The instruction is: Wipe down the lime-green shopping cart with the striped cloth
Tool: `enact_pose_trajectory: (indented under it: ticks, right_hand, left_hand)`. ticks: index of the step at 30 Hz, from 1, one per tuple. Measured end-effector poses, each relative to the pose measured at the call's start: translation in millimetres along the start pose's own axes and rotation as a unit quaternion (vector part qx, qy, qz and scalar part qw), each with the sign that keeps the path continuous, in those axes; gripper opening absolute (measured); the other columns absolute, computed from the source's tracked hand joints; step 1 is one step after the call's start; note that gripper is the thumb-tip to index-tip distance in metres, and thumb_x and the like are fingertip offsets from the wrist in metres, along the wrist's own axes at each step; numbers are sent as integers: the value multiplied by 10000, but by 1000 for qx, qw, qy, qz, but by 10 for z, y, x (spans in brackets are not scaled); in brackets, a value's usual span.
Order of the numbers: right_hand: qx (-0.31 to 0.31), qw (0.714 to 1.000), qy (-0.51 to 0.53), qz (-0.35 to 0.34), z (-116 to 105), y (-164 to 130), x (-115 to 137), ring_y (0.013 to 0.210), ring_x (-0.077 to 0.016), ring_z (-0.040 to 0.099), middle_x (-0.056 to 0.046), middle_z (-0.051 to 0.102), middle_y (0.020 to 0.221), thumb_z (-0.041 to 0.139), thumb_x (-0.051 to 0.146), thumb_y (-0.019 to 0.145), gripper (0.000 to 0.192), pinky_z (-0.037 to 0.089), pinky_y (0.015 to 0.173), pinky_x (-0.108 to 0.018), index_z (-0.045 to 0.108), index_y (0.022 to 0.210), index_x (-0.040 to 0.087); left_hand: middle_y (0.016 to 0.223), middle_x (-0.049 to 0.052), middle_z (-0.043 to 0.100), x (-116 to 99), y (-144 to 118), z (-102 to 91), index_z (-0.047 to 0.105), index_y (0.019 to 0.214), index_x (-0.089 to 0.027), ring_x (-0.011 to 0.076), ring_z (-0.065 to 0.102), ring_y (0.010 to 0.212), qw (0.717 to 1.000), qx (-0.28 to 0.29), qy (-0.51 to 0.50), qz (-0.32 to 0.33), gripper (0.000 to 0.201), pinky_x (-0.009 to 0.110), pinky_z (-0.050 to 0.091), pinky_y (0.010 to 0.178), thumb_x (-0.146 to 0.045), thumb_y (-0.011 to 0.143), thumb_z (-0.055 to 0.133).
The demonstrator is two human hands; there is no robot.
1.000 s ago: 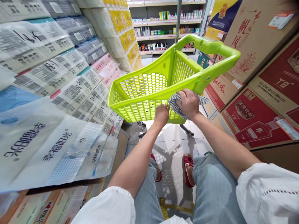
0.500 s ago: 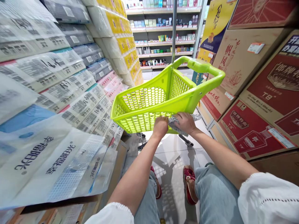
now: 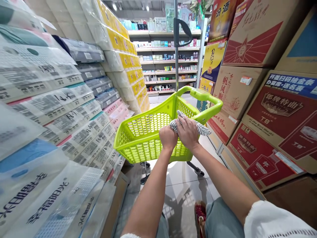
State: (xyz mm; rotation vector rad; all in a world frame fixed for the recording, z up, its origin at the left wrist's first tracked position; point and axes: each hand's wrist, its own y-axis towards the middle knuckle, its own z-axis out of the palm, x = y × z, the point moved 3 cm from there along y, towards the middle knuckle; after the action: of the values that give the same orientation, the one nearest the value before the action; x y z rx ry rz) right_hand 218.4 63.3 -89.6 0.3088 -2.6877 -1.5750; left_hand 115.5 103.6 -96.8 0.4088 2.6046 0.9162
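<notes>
A grey-and-white striped cloth (image 3: 203,129) is bunched between my two hands in front of the lime-green shopping cart (image 3: 141,152). My left hand (image 3: 168,137) is closed in a fist at the cloth's left end, overlapping the near side of the basket. How much cloth lies inside that fist is hidden. My right hand (image 3: 187,132) presses its fingers over the cloth, which sticks out above them and to the right. Both hands are close together at the cart's near rim; whether they touch the rim I cannot tell.
Plastic-wrapped paper packs (image 3: 71,115) are stacked along the left, with yellow-and-white packs (image 3: 128,62) behind. Cardboard cartons (image 3: 269,109) line the right. A grey pole with a handle (image 3: 176,56) rises behind the cart. Product shelves (image 3: 163,61) stand at the back.
The view has tilted up, showing more of the back shelves and the pole's handle. My hands and the cloth have risen against the cart, from below its near rim to rim height.
</notes>
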Motion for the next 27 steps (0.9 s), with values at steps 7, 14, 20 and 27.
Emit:
enact_pose_trajectory:
  ticks: [7,14,20,27]
  right_hand:
    - [11,992,-10,-128,75,-128,-273,1173,-244,485,-69,569,1296,455,263,895,429,300,1017,-416,486,1323,259]
    - [-13,996,-86,-21,-387,-99,-816,1122,-286,462,-116,576,1261,483,285,877,411,332,934,-442,532,1275,193]
    - [31,992,-81,88,-486,-71,-740,1057,-281,460,-118,569,1237,458,305,879,396,351,871,-415,564,1243,192]
    - [82,996,-31,18,-228,-73,26,1026,-265,468,-112,579,1211,443,296,899,373,347,831,-395,559,1242,206]
  left_hand:
    - [798,76,659,45,-68,8,593,784,-186,208,586,794,999,-5,19,47,291,336,371,732,-269,928,355]
    - [773,60,650,-36,-114,-53,578,783,-184,185,566,774,998,-16,-10,51,439,318,348,731,-365,986,233]
    - [768,56,651,-115,-142,-67,568,746,-192,183,567,765,1000,-6,-16,26,435,317,324,712,-374,982,251]
    - [759,63,648,-97,-185,-57,570,748,-185,196,574,777,999,4,-6,35,272,319,335,733,-240,929,375]
